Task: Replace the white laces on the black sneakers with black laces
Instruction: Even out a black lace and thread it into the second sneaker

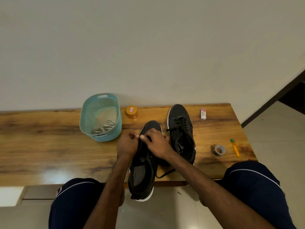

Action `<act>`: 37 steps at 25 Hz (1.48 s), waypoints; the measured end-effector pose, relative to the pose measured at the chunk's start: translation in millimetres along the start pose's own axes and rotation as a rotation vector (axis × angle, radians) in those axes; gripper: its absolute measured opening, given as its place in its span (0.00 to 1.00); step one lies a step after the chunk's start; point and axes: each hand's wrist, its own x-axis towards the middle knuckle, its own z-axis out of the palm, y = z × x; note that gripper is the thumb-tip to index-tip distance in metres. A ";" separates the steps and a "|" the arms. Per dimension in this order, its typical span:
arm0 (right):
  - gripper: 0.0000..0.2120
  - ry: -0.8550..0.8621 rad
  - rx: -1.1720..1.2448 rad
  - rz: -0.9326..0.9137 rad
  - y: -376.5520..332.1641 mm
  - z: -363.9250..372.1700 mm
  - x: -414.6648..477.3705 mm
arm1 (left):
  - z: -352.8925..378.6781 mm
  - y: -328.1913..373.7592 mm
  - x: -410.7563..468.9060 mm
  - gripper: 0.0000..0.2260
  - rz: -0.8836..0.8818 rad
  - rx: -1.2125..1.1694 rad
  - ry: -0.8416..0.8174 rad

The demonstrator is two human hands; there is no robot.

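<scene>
The near sneaker is sitting in the middle of the table, toe pointing away from the person and heel hanging out over the near edge. Both hands are working on it up by the front eyelets. The left hand is curling its fingers in tight and pinching the black lace right at the eyelets. The right hand is wrapping over the front of the shoe and gripping it, with its thumb pressing in right beside the left fingertips. Can't tell if it's got hold of any lace too. A loose end of that lace is trailing out from under the right wrist and lying across the table toward the near edge.

Just to the right, the far sneaker is lying flat, already threaded with black laces. Off to the left, a teal basket is holding the white laces in a loose pile. Between the basket and the far sneaker an orange-lidded jar is standing near the wall. Over on the right end there's an eraser box, a tape roll and a yellow cutter lying well apart from the shoes.
</scene>
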 end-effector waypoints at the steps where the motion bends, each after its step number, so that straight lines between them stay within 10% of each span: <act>1: 0.20 -0.012 0.037 0.005 1.2 -0.9 -1.7 | -0.5 2.0 0.0 0.05 -0.001 -0.041 0.040; 8: 0.26 0.062 -0.036 -0.034 7.8 5.3 -5.8 | -35.1 35.7 -4.9 0.06 0.012 -1.041 0.358; 13: 0.26 0.073 -0.082 -0.048 8.6 8.2 -7.0 | -82.8 49.6 -4.0 0.09 0.310 -1.167 0.429; 16: 0.27 0.078 -0.088 -0.047 7.2 7.4 -7.1 | -98.4 49.0 -2.6 0.07 0.586 -0.558 0.461; 20: 0.27 0.080 -0.090 -0.042 8.4 9.2 -8.3 | -42.4 27.9 -6.0 0.10 0.358 0.733 -0.007; 25: 0.26 0.106 -0.104 -0.056 11.3 10.0 -8.1 | -8.9 8.4 -8.0 0.11 0.251 0.892 -0.130; 37: 0.26 0.127 -0.070 -0.057 14.4 11.5 -6.6 | -94.4 55.4 -28.5 0.14 0.161 -1.101 0.016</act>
